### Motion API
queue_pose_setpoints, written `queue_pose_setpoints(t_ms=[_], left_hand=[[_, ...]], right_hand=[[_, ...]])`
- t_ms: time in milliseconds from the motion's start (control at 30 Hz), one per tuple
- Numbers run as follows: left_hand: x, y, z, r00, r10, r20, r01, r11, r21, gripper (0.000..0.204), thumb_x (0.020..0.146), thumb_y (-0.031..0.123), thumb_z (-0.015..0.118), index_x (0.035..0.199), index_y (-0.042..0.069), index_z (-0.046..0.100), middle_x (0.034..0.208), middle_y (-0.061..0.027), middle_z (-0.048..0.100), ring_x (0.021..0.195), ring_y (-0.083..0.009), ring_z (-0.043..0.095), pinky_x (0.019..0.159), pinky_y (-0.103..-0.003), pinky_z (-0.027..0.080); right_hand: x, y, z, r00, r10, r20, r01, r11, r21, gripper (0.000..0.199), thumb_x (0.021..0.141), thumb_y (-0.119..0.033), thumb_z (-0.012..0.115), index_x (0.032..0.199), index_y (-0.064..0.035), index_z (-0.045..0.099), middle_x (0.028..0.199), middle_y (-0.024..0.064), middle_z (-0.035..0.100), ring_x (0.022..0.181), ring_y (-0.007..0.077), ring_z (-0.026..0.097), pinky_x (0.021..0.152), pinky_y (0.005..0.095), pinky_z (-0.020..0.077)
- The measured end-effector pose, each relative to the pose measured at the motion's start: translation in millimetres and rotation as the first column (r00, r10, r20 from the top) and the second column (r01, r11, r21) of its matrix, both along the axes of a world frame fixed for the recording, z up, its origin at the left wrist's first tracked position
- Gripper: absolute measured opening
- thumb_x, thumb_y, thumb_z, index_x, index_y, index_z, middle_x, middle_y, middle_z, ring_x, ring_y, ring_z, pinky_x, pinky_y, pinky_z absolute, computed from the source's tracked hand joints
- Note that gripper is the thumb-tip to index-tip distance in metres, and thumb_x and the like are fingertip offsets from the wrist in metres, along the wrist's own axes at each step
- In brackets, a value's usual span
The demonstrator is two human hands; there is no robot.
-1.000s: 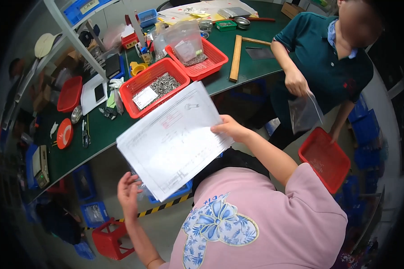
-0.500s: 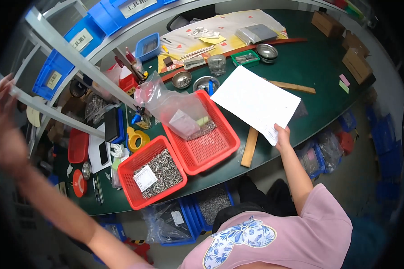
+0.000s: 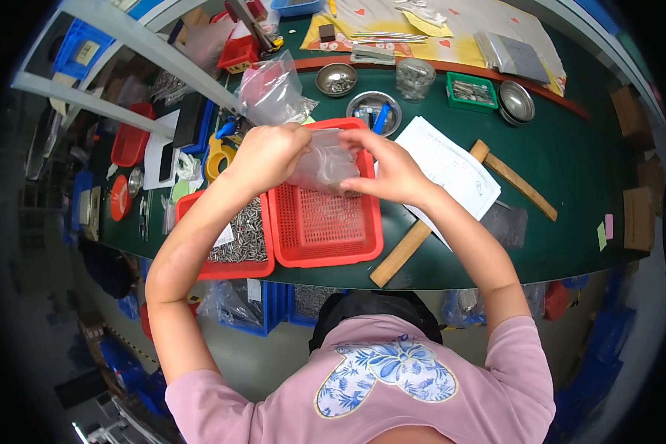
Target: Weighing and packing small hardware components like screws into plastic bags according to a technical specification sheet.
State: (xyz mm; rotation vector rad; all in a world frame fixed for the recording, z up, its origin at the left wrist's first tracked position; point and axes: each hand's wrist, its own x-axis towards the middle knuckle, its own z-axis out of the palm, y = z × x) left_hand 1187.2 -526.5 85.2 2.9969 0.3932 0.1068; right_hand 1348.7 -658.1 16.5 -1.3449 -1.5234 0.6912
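Head view: my left hand (image 3: 268,154) and right hand (image 3: 392,172) both pinch a clear plastic bag (image 3: 324,164), holding it over the red mesh basket (image 3: 325,226), probably so spills land inside. Red tray of screws (image 3: 238,235) sits just left.

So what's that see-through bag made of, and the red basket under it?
The bag looks like thin clear plastic film: it crinkles, shines, and shows the basket through it. Both the left hand and right hand pinch it. The red basket seems to be hard moulded plastic, matte, with a fine grid of holes in its floor.
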Motion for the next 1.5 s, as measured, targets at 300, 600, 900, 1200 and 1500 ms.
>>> queue_pose_setpoints(t_ms=[300, 600, 900, 1200, 1500], left_hand=[[-132.6, -66.4, -51.7, 0.975, 0.141, 0.171, -0.133, 0.989, -0.062, 0.033, 0.059, 0.012, 0.066, 0.087, 0.004, 0.050, 0.083, -0.0084, 0.052, 0.077, -0.0262, 0.053, 0.062, -0.033, 0.044], [-175.8, -111.1, -71.1, 0.880, 0.284, 0.380, -0.096, 0.891, -0.444, 0.018, 0.057, -0.003, 0.059, 0.073, 0.002, 0.053, 0.071, -0.0099, 0.056, 0.067, -0.0253, 0.056, 0.058, -0.032, 0.046], [-204.6, -128.0, -97.4, 0.993, -0.115, -0.032, 0.093, 0.913, -0.397, 0.013, 0.063, 0.014, 0.061, 0.070, 0.004, 0.056, 0.070, -0.0083, 0.055, 0.070, -0.0248, 0.054, 0.060, -0.033, 0.044], [-144.9, -106.3, -88.0, 0.909, 0.344, -0.237, -0.384, 0.466, -0.797, 0.019, 0.076, 0.021, 0.054, 0.075, 0.003, 0.060, 0.069, -0.0082, 0.057, 0.064, -0.0170, 0.056, 0.057, -0.029, 0.043], [-78.2, -152.7, -127.2, 0.717, 0.664, -0.212, -0.141, -0.158, -0.977, 0.023, 0.085, 0.018, 0.045, 0.097, 0.000, 0.052, 0.086, -0.0057, 0.056, 0.077, -0.0116, 0.054, 0.067, -0.023, 0.044]], right_hand=[[-66.6, -82.1, -41.8, 0.993, -0.008, 0.115, -0.032, 0.940, 0.341, 0.007, 0.063, -0.001, 0.056, 0.068, -0.0033, 0.051, 0.068, 0.0071, 0.057, 0.059, 0.0220, 0.056, 0.050, 0.0287, 0.0436], [-91.6, -122.4, -39.1, 0.981, -0.163, 0.109, 0.139, 0.969, 0.205, 0.012, 0.062, -0.001, 0.057, 0.072, -0.0034, 0.050, 0.067, 0.0087, 0.055, 0.058, 0.0237, 0.055, 0.050, 0.0292, 0.0426], [-100.7, -154.1, -61.6, 0.781, 0.442, 0.441, -0.439, 0.891, -0.115, 0.021, 0.061, -0.015, 0.060, 0.079, -0.0076, 0.053, 0.077, 0.0044, 0.050, 0.069, 0.0217, 0.051, 0.058, 0.0320, 0.0424], [8.5, -97.0, -69.9, 0.776, -0.155, 0.611, 0.255, 0.963, -0.081, 0.016, 0.067, -0.010, 0.058, 0.081, -0.0061, 0.055, 0.083, 0.0087, 0.055, 0.079, 0.0252, 0.054, 0.064, 0.0338, 0.0444], [-15.9, 48.1, -66.8, 0.908, -0.319, 0.272, 0.289, 0.946, 0.146, 0.010, 0.069, -0.013, 0.059, 0.074, -0.0053, 0.053, 0.070, 0.0081, 0.056, 0.065, 0.0267, 0.055, 0.055, 0.0356, 0.0423]])
